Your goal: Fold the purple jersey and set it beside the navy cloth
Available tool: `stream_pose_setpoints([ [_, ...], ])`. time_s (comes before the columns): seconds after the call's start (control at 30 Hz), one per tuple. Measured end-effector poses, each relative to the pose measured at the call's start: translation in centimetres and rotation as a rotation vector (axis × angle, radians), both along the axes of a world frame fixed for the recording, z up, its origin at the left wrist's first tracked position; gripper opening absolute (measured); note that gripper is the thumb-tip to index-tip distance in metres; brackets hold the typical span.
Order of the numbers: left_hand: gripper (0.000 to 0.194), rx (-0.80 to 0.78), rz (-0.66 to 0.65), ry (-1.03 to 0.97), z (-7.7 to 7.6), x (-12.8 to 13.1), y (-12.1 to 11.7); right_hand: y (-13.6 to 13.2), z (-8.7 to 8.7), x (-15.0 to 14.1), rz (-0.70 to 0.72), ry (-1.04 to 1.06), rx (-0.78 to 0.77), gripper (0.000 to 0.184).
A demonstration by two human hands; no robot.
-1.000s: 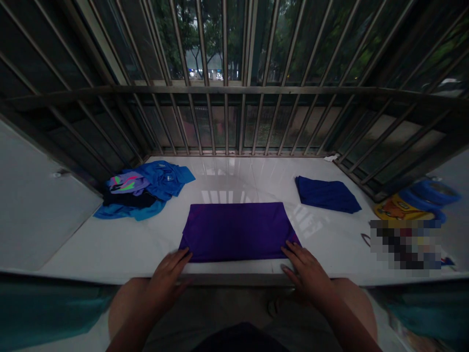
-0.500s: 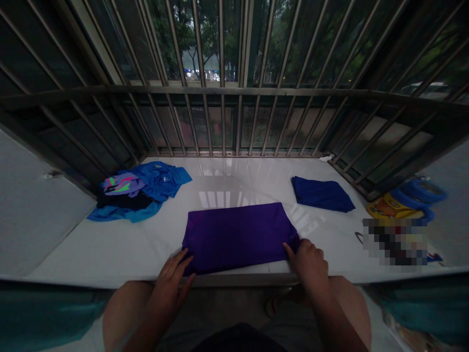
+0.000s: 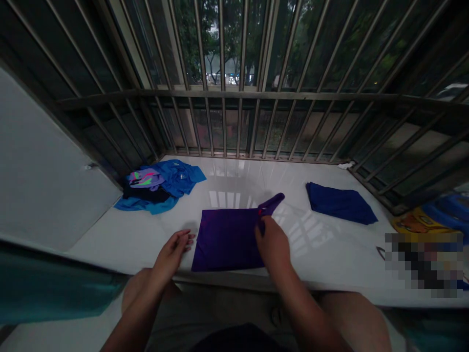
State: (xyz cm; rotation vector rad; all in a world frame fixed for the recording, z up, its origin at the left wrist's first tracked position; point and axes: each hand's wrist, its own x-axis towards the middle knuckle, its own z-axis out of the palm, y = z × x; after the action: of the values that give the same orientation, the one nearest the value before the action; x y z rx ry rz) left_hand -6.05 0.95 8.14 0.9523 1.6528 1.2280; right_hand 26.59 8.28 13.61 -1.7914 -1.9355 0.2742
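A purple garment, folded into a flat rectangle, lies at the front of the white ledge. My right hand pinches its right end, which is lifted and turned over toward the middle, a narrow flap sticking up beyond the fingers. Part of that end is hidden behind the hand. Just off the garment's left edge, my left hand hovers with its fingers loosely extended and nothing in them. To the right rests a folded dark blue cloth.
At the back left sits a crumpled pile of clothes, blue, black and patterned purple. A yellow and blue container stands at the right, beside a blurred-out patch. Metal bars close off the window behind the white ledge.
My right hand has moved left, bringing the garment's right end inward, so the garment looks shorter. My left hand has come off its left corner. The view has shifted somewhat.
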Motion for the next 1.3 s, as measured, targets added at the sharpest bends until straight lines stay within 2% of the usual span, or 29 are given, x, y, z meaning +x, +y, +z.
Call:
stream_pose_setpoints([
  [0.07, 0.089, -0.006, -0.013, -0.066, 0.1, -0.1, 2.4, -0.8, -0.5, -5.3, 0.218, -0.106, -0.016, 0.024],
  [0.13, 0.083, -0.018, -0.051, -0.048, -0.1, 0.0, 4.7, -2.0, -1.8, -9.9, 0.426, -0.215, -0.059, 0.029],
  [0.2, 0.077, -0.034, -0.095, 0.028, -0.6, 0.2, 6.8, -3.4, -3.4, -13.3, 0.543, -0.258, -0.107, 0.030],
  [0.27, 0.068, -0.043, -0.118, 0.120, -1.4, 0.3, 8.7, -4.5, -4.8, -15.2, 0.589, -0.261, -0.132, 0.030],
  [0.4, 0.046, -0.031, -0.121, 0.283, -2.6, -0.2, 12.1, -5.3, -6.3, -15.5, 0.631, -0.242, -0.129, 0.033],
  [0.5, 0.033, 0.015, -0.136, 0.415, -2.8, -0.7, 13.9, -5.3, -7.0, -14.6, 0.678, -0.232, -0.117, 0.032],
  [0.57, 0.039, 0.068, -0.156, 0.504, -2.5, -0.8, 14.7, -5.5, -7.9, -14.2, 0.736, -0.215, -0.084, 0.035],
  [0.63, 0.047, 0.141, -0.197, 0.582, -2.0, -1.0, 14.9, -6.0, -9.0, -13.9, 0.805, -0.199, -0.025, 0.052],
  [0.7, 0.043, 0.212, -0.265, 0.635, -1.8, -1.3, 14.6, -6.6, -10.2, -13.5, 0.855, -0.199, 0.047, 0.057],
  [0.77, 0.030, 0.294, -0.383, 0.741, -2.1, -2.0, 13.8, -7.1, -11.1, -12.8, 0.887, -0.210, 0.101, 0.046],
  [0.83, 0.030, 0.394, -0.516, 0.912, -3.2, -3.0, 12.2, -7.2, -11.6, -11.3, 0.909, -0.212, 0.127, 0.034],
  [0.9, 0.035, 0.484, -0.583, 1.068, -4.7, -4.0, 10.0, -7.1, -12.0, -9.2, 0.915, -0.201, 0.127, 0.025],
  [1.0, 0.036, 0.559, -0.565, 1.189, -7.2, -4.9, 5.7, -7.0, -12.4, -5.4, 0.911, -0.167, 0.107, 0.017],
  [1.07, 0.055, 0.603, -0.589, 1.261, -8.6, -4.8, 2.8, -7.1, -12.6, -3.0, 0.887, -0.130, 0.076, 0.019],
  [1.13, 0.078, 0.626, -0.623, 1.327, -9.7, -3.9, 0.2, -7.1, -12.5, -1.1, 0.801, -0.103, 0.014, 0.028],
  [1.17, 0.081, 0.649, -0.628, 1.356, -10.2, -3.3, -0.7, -7.1, -12.2, -0.4, 0.750, -0.097, -0.028, 0.033],
  [1.23, 0.067, 0.708, -0.600, 1.398, -10.9, -2.0, -2.0, -6.9, -11.4, 0.8, 0.682, -0.090, -0.106, 0.039],
  [1.3, 0.051, 0.766, -0.548, 1.411, -11.4, -0.8, -2.5, -6.8, -10.3, 1.8, 0.671, -0.088, -0.143, 0.037],
])
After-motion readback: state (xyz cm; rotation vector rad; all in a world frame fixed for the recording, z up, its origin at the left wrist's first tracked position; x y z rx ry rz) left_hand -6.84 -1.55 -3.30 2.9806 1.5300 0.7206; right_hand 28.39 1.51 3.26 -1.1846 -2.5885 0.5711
